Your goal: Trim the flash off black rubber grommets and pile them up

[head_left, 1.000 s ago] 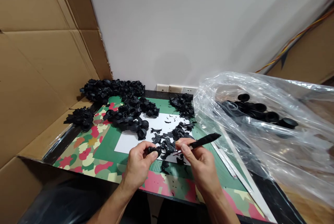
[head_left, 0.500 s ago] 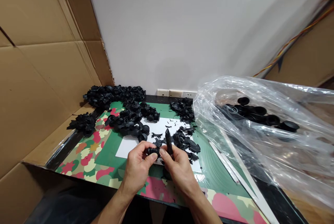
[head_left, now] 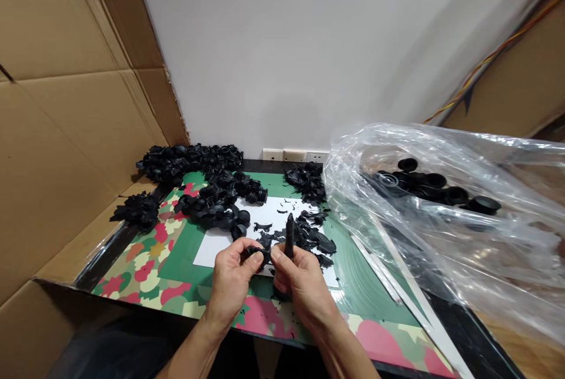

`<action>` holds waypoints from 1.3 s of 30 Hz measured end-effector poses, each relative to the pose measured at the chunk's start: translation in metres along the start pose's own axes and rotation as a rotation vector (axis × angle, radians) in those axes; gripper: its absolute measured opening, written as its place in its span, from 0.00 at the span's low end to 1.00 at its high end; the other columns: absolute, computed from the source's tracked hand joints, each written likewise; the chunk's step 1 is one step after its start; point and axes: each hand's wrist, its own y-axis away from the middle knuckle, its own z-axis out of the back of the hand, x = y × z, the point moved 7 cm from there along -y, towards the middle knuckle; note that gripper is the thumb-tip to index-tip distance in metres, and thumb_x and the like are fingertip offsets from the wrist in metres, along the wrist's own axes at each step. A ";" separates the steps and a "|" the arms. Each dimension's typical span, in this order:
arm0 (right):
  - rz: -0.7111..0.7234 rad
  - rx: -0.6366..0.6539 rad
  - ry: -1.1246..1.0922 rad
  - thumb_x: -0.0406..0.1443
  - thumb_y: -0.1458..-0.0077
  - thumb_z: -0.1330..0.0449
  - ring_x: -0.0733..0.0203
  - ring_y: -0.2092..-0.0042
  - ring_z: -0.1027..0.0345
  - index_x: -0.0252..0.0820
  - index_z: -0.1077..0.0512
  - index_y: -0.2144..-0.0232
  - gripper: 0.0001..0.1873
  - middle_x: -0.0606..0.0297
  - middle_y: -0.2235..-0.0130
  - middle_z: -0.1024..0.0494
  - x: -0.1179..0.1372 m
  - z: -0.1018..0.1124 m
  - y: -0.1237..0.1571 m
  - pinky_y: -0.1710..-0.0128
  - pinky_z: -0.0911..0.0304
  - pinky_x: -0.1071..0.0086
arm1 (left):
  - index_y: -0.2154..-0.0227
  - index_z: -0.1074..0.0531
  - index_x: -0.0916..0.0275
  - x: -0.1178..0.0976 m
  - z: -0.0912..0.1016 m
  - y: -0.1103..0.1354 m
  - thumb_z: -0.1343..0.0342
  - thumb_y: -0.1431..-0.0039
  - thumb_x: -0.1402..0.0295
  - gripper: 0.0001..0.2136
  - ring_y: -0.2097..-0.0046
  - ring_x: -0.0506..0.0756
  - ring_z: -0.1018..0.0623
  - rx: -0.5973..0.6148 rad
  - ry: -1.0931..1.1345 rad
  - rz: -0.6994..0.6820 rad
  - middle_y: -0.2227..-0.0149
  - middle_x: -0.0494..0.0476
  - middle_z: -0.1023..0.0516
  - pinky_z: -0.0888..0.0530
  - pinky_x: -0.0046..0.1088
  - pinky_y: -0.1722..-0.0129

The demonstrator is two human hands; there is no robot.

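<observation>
My left hand [head_left: 232,278] is closed on a small black rubber part [head_left: 257,253], pinched between thumb and fingers above the white sheet [head_left: 212,248]. My right hand [head_left: 301,285] is closed round a black-handled knife [head_left: 289,236], whose handle points up and away from me. The two hands meet at the rubber part. The knife's blade is hidden between the fingers. Black rubber scraps [head_left: 315,238] lie on the sheet just beyond my hands.
A pile of black ribbed rubber parts [head_left: 212,193] covers the back left of the camouflage-patterned mat [head_left: 145,261]. A clear plastic bag [head_left: 441,220] with several black caps [head_left: 436,182] fills the right. Cardboard walls [head_left: 66,132] stand at the left. A white wall rises behind.
My right hand has swung the knife from pointing right to pointing up and moved left to join my left hand at the rubber part. The view has shifted slightly.
</observation>
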 end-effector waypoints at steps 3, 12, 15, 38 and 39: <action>-0.002 -0.007 0.004 0.48 0.60 0.33 0.75 0.84 0.56 0.39 0.35 0.79 0.21 0.80 0.85 0.46 -0.001 0.002 -0.002 0.84 0.56 0.76 | 0.75 0.27 0.65 -0.002 0.000 -0.001 0.38 0.58 0.64 0.09 0.77 0.47 0.38 0.005 -0.032 -0.025 0.80 0.48 0.34 0.39 0.22 0.78; 0.124 -0.093 0.240 0.47 0.56 0.35 0.71 0.82 0.50 0.38 0.31 0.76 0.18 0.75 0.83 0.41 0.009 0.009 -0.002 0.83 0.53 0.75 | 0.74 0.28 0.64 0.000 0.000 0.000 0.42 0.51 0.62 0.09 0.76 0.49 0.38 0.034 -0.162 -0.066 0.79 0.47 0.35 0.39 0.23 0.77; 0.365 -0.124 0.463 0.41 0.50 0.39 0.66 0.76 0.41 0.39 0.28 0.73 0.10 0.69 0.78 0.32 0.028 0.007 0.006 0.78 0.44 0.73 | 0.73 0.29 0.63 0.002 0.001 0.001 0.43 0.49 0.63 0.08 0.75 0.49 0.38 0.050 -0.193 -0.074 0.79 0.47 0.36 0.39 0.23 0.76; 1.155 0.031 1.526 0.24 0.44 0.53 0.64 0.77 0.38 0.39 0.30 0.72 0.14 0.64 0.74 0.31 0.056 -0.030 0.040 0.77 0.46 0.71 | 0.73 0.32 0.60 -0.031 -0.013 0.015 0.50 0.42 0.71 0.06 0.70 0.52 0.28 0.053 -0.651 -0.543 0.73 0.51 0.29 0.32 0.25 0.69; 1.164 0.038 1.571 0.24 0.45 0.53 0.64 0.77 0.40 0.40 0.31 0.73 0.14 0.64 0.75 0.32 0.057 -0.032 0.040 0.78 0.48 0.71 | 0.73 0.32 0.60 -0.032 -0.014 0.016 0.51 0.42 0.71 0.06 0.70 0.52 0.27 0.058 -0.676 -0.568 0.72 0.52 0.29 0.32 0.26 0.70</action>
